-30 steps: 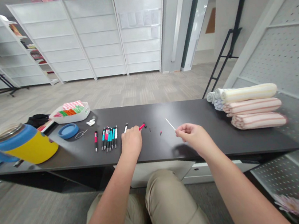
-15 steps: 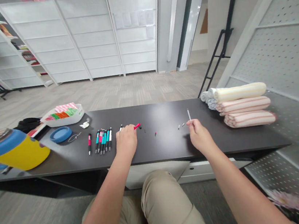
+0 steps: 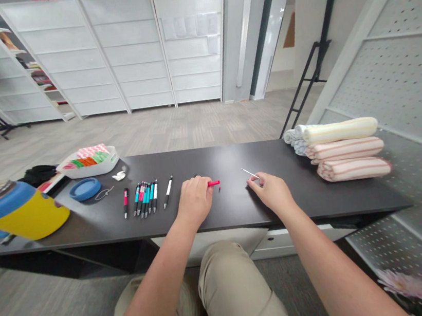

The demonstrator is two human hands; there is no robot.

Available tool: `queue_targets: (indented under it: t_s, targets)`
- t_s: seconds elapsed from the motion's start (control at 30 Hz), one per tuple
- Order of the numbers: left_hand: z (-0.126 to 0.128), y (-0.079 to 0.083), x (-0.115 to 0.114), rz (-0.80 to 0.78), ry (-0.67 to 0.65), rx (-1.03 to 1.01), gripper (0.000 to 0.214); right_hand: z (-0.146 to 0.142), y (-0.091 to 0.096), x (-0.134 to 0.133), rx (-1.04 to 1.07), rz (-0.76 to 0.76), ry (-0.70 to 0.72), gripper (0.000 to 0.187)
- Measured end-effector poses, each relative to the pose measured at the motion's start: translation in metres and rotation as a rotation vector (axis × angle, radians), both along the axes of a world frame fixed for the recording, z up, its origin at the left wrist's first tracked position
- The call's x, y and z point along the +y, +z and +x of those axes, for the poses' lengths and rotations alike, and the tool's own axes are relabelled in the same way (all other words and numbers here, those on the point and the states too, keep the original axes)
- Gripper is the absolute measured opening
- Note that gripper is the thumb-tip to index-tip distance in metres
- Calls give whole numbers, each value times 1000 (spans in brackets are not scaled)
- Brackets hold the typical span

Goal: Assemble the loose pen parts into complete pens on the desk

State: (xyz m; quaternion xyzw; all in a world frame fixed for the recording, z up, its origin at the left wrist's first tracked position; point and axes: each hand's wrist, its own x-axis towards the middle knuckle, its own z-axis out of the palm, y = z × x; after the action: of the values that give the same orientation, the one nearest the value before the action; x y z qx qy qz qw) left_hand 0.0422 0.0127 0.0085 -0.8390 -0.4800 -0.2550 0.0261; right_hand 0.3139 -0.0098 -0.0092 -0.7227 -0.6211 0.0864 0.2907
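I'm looking down from the head camera at a black tabletop [image 3: 234, 160] with two bare hands on it. My left hand [image 3: 195, 199] is curled, its fingers [image 3: 200, 184] closed on one pink pen barrel [image 3: 214, 183], which pokes out to the right of the fingertips. My right hand [image 3: 274, 194] pinches one thin white refill [image 3: 251, 173] between thumb and forefinger, with the other fingers folded beneath. The refill points up and left from the fingertips, toward the left hand. One tiny dark part [image 3: 220, 189] lies just beyond the barrel's tip, between the hands.

Left of my left hand, pens lie side by side: one white pen [image 3: 168, 192] nearest the fingers, then a cluster of about five teal, pink and white pens [image 3: 145, 197], too tight to count for certain, then one pink-and-black pen [image 3: 125, 203]. Farther left are one blue lid [image 3: 85, 189], one white tray [image 3: 108, 158] of colored packets, and one yellow-and-blue tumbler [image 3: 36, 217]. Right of my right hand sit three folded striped towels [image 3: 346, 150], with rolled cloth [image 3: 294, 141] behind them.
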Motion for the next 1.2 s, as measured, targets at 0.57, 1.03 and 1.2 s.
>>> queue_targets:
  t_s: [0.57,1.03,1.2]
  targets:
    - [-6,-4,-10,-63,-400,-48,45,-58,6,-7,1021,-343,627,46]
    - [-5,-7,-6,10,-413,-58,24,-58,0,-3,1063,-340,602,41]
    - [-5,-10,-5,30,-368,-40,22,-61,-3,-4,997,-267,547,41]
